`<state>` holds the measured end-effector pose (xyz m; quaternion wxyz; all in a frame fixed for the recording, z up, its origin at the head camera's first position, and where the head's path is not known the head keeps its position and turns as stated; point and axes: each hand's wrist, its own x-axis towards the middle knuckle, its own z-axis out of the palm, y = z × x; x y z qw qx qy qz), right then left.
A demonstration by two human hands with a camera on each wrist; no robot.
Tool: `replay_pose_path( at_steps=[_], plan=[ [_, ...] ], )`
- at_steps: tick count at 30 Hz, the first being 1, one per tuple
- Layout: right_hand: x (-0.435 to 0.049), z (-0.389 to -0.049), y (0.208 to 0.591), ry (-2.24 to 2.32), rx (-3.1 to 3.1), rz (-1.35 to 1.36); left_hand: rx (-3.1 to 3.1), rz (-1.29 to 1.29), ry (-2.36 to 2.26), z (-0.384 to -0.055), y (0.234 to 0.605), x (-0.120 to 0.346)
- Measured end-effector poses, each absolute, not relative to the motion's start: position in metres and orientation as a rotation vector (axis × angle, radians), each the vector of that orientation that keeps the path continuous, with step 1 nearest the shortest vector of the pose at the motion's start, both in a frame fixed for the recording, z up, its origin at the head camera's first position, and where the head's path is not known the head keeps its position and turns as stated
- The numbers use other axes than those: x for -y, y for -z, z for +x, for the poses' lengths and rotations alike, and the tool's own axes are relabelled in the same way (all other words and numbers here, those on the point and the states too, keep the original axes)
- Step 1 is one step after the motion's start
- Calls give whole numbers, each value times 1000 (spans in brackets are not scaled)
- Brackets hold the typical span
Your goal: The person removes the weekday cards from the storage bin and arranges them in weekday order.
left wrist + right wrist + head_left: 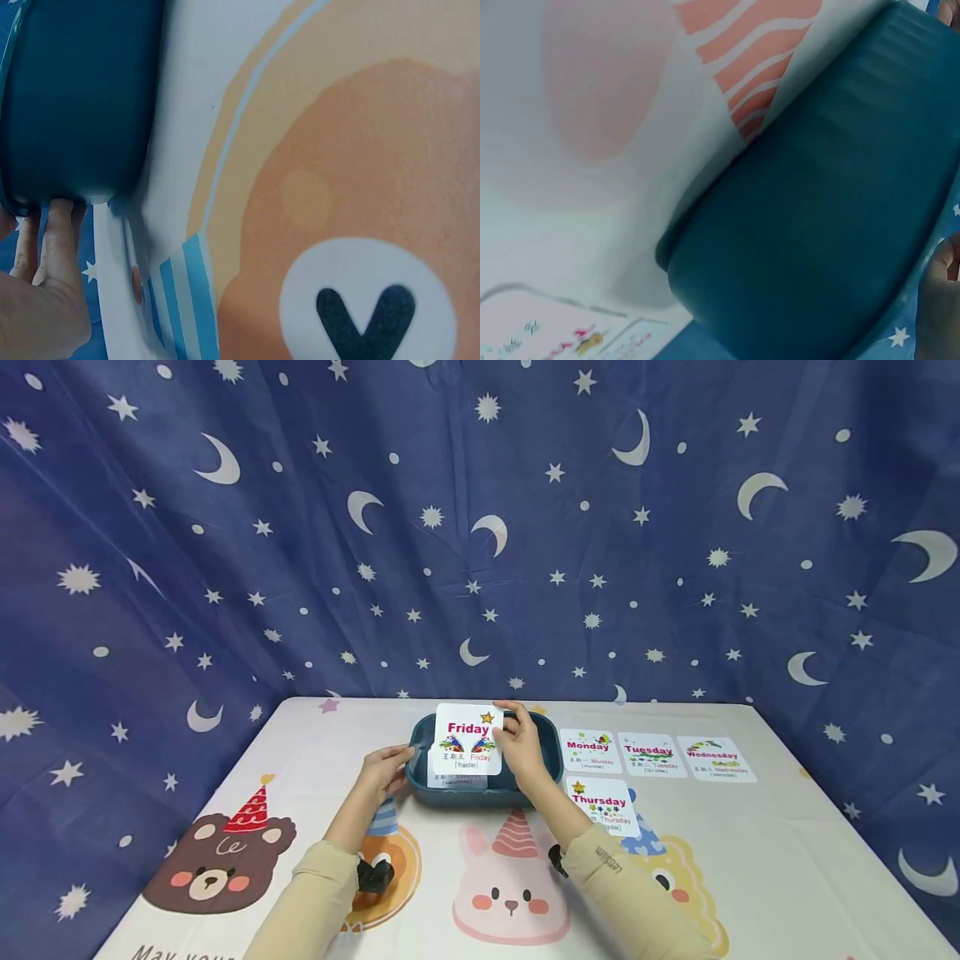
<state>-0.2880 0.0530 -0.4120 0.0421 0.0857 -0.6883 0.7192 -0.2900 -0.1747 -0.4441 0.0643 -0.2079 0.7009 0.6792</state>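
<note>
My right hand (519, 748) pinches a white "Friday" card (468, 763) by its right edge and holds it up over a dark teal oblong bin (480, 799). Behind and below it, the "Saturday" card (457, 782) lies in the bin, partly covered. At the bin's left end, my left hand (383, 772) holds the rim, thumb at the top and fingers against the outer wall. The left wrist view shows these fingers (60, 236) touching the bin's end. In the right wrist view, the bin's side fills the middle and only part of the right hand (939, 307) shows.
Right of the bin lie the "Monday" card (591, 752), "Tuesday" card (652, 755) and "Wednesday" card (716, 759) in a row. The "Thursday" card (602, 807) sits below Monday. A cartoon-print cloth (810, 860) covers the table; a starry blue curtain (420, 560) hangs behind.
</note>
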Motion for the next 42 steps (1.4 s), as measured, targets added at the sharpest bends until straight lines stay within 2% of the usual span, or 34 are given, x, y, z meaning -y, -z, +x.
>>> replay_pose_path(
  at_steps=[7,22,42],
  plan=[
    [-64,-278,406,-2214,2042,237,-2127,-601,-2060,-289,443,174],
    [-98,-249,401,-2185,2089,422,-2099,-597,-2094,-287,443,178],
    [-162,-208,406,-2029,2320,322,-2110,-590,-2094,-288,447,175]
  ],
)
